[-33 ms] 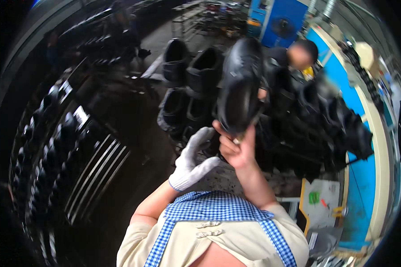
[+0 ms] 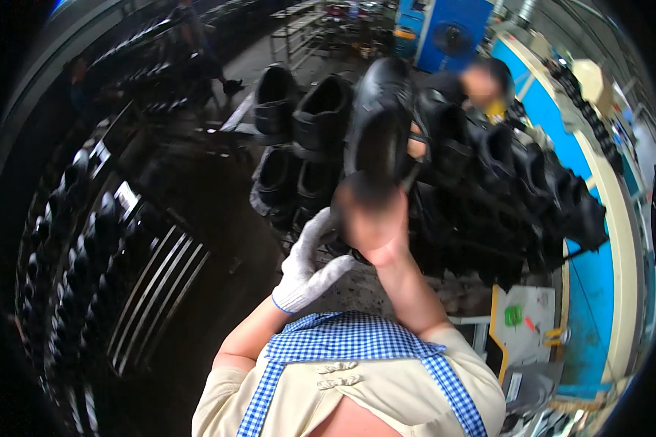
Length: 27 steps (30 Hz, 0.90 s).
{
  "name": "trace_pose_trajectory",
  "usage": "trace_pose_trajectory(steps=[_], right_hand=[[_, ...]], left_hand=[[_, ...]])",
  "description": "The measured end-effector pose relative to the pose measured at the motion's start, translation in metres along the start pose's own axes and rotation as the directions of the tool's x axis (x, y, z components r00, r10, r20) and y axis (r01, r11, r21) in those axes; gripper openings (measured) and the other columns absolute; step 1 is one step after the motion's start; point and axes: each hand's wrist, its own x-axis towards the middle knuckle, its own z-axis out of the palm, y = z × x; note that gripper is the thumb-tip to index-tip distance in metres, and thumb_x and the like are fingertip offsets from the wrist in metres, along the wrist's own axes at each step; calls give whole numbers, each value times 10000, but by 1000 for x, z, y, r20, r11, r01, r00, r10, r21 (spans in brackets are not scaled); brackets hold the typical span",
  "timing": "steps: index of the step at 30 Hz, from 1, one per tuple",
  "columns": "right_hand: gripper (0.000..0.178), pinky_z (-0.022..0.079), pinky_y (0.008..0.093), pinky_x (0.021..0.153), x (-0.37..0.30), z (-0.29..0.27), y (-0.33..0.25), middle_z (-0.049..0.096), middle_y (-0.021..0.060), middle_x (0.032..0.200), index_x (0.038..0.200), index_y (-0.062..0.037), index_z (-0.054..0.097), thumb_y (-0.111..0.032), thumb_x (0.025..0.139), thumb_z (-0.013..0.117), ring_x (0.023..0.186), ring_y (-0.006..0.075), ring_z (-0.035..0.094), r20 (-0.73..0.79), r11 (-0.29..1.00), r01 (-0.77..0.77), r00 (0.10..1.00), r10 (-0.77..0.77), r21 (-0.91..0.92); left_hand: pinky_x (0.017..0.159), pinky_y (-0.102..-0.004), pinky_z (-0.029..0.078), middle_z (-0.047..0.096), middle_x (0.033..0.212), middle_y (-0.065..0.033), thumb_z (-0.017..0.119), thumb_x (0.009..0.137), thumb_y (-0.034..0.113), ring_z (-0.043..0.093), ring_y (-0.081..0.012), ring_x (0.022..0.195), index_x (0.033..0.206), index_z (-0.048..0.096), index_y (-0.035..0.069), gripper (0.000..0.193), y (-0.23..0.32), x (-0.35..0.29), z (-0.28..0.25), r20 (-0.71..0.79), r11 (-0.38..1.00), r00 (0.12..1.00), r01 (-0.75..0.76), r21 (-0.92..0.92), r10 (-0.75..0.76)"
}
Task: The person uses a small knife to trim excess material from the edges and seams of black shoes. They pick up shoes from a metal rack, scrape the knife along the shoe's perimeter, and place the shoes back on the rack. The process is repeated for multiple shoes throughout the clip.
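My right hand (image 2: 377,222), bare and partly blurred, grips a black shoe (image 2: 381,124) at its heel end. The shoe points away from me with its opening facing up. A bit of skin, perhaps fingertips (image 2: 416,140), shows at the shoe's right side; whose it is I cannot tell. My left hand (image 2: 304,266) wears a white knit glove and is open, thumb apart from the fingers, just left of and below the right hand. It holds nothing. More black shoes (image 2: 321,109) stand in tiers beyond both hands.
Black shoes (image 2: 528,171) continue along the rack to the right. A person (image 2: 481,84) is behind them, beside a blue and cream machine line (image 2: 583,240). At the left are racks of dark shoes (image 2: 80,255) with metal bars (image 2: 157,291). A light worktop (image 2: 521,335) lies lower right.
The view has shifted slightly, so the surroundings sit a little further left. The shoe and my right hand have also moved slightly left and up. My left hand has hardly moved.
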Motion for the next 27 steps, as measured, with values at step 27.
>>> trace_pose_trajectory(steps=[27], right_hand=[[394, 271, 200, 398, -104, -85, -43, 636, 45, 835, 1098, -56, 655, -385, 1055, 441, 480, 55, 432, -340, 854, 211, 851, -400, -476]], left_hand=[[987, -454, 470, 589, 1231, -198, 702, 838, 214, 591, -393, 1102, 1311, 539, 48, 527, 50, 203, 138, 164, 557, 826, -495, 666, 539]])
